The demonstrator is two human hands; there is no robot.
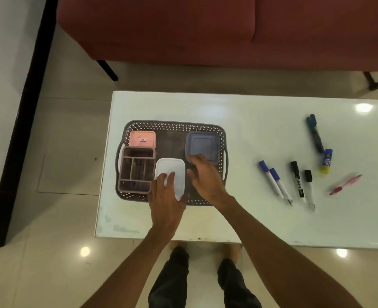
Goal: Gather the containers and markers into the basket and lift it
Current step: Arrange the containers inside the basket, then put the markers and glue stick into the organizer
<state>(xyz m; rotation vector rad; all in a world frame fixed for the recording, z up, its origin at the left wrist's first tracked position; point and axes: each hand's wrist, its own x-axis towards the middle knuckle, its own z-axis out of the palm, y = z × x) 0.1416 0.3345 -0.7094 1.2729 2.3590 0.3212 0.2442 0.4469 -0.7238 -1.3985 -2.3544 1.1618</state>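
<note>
White table (250,121), glossy, seen from above. Dark perforated basket (172,125) with side handles sits at its left end.

In the basket:
- pink container (142,139), far left corner; small blue-and-red sticker on the lid, print too small to read.
- grey-mauve compartment organiser (136,170), just in front of the pink one, against the left wall.
- white container (174,167), rounded lid, near the middle front, beside the organiser.
- blue-grey container (202,146), square lid, far right corner.

Left hand (165,196): fingers laid over the white lid, thumb round its near right edge. It holds the white container.

Right hand (205,176): motion-blurred; fingers stretched forward with the tips on the near left corner of the blue-grey lid, thumb spread away, nothing gripped.

Still out on the table, well to the right of the basket:
- two blue-capped markers (270,177), side by side, touching.
- two black-capped markers (298,178); one barrel carries dark lettering, too blurred to read.
- dark green marker (315,134), farther back.
- glue stick (326,161), blue label with a pale round emblem, yellow base; text unreadable; touches the green marker's near end.
- pink pen (345,184), farthest right, blurred.

Red sofa (205,30) stands beyond the table.
</note>
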